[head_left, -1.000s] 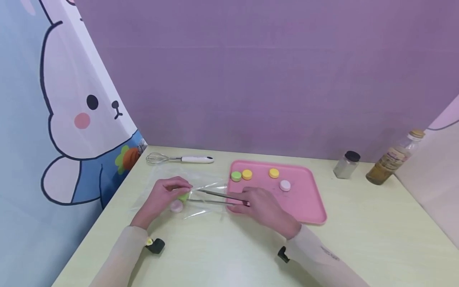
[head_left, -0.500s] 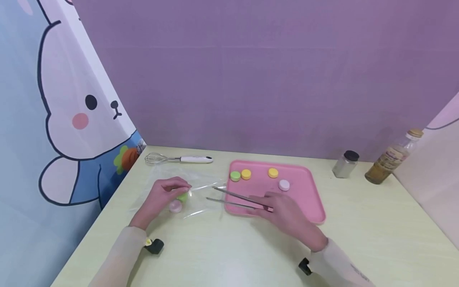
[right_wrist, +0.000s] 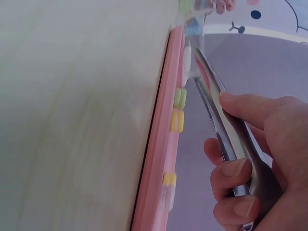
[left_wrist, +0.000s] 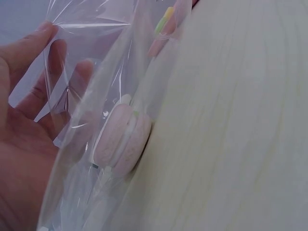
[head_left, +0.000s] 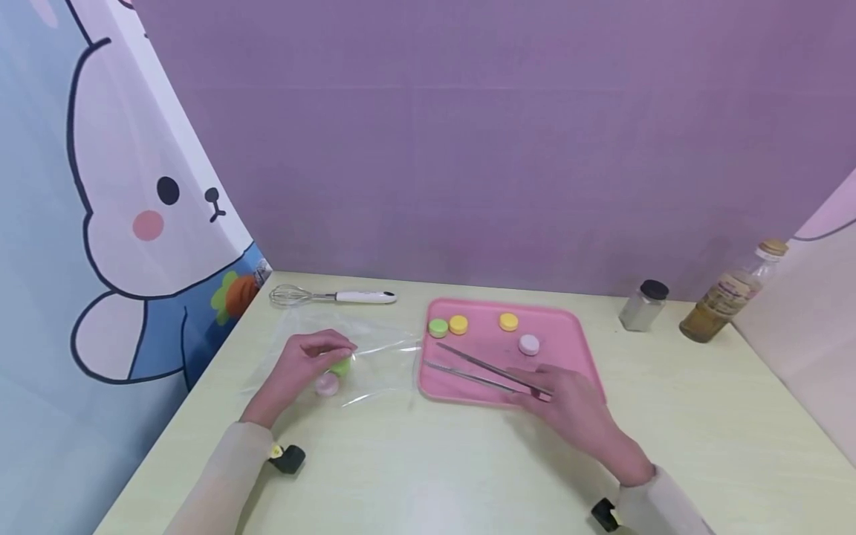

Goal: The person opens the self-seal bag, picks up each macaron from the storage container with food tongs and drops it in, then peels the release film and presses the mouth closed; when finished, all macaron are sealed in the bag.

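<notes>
My left hand [head_left: 301,364] pinches the edge of a clear plastic bag [head_left: 388,364] between thumb and fingertips, lifting its film. Inside the bag sit a pink macaron [left_wrist: 122,137] and a green macaron [head_left: 341,367], the green one partly behind my fingers. In my right hand [head_left: 575,407] I grip metal tongs [right_wrist: 226,120], their tips apart with nothing between them. The tongs hover over the pink tray [head_left: 580,364]. On that tray lie a green macaron [head_left: 438,328], two yellow macarons [head_left: 458,325] and a pale pink macaron [head_left: 529,345].
Behind the bag lies a whisk [head_left: 364,297] with a white handle. At the back right stand a black-lidded glass jar [head_left: 642,310] and a corked bottle [head_left: 725,297] of brown liquid. A purple cloth [head_left: 468,148] closes off the table's far side.
My right hand has drawn the tongs out of the bag and moved right, over the tray. The green macaron stays in the bag. My left hand keeps its hold on the bag.
</notes>
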`<state>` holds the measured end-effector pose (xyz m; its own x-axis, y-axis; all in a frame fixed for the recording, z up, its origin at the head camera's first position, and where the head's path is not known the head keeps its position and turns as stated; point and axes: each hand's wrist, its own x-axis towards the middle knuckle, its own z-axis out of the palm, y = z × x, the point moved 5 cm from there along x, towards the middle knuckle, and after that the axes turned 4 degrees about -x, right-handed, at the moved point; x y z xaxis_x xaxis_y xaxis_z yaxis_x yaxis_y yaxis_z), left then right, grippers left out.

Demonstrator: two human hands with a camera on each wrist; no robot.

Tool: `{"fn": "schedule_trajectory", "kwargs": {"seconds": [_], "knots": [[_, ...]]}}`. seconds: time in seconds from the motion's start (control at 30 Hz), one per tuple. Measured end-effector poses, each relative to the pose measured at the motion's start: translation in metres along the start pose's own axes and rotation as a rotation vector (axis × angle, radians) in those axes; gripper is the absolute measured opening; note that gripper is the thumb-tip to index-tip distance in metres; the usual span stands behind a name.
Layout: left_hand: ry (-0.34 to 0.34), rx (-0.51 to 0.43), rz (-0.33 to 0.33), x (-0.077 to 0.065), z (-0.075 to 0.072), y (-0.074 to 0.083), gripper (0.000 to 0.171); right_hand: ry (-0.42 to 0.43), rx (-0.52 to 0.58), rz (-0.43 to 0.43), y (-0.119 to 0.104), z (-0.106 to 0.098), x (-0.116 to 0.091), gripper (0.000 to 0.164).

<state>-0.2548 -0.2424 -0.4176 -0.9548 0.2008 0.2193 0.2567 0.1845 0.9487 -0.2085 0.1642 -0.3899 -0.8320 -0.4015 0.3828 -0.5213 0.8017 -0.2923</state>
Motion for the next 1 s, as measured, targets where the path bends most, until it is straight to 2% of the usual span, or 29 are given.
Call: {"fn": "schedule_trajectory", "kwargs": {"seconds": [0.3,0.53,0.77,1.0], "knots": [[0.001,0.013,-0.012,-0.002,0.001,0.001,0.018,-0.017,-0.043,0.105,0.02,-0.003,-0.008,0.039],[0.008,0.031,-0.024,-0.002,0.001,-0.002,0.025,-0.025,-0.065,0.17,0.03,-0.006,-0.007,0.037],[0.0,0.015,-0.003,-0.001,0.002,-0.001,0.022,-0.023,-0.041,0.203,0.036,-0.006,-0.004,0.034],[0.0,0.006,0.002,-0.002,0.002,-0.002,0.02,-0.062,-0.003,0.26,0.041,0.002,0.004,0.033]]}}
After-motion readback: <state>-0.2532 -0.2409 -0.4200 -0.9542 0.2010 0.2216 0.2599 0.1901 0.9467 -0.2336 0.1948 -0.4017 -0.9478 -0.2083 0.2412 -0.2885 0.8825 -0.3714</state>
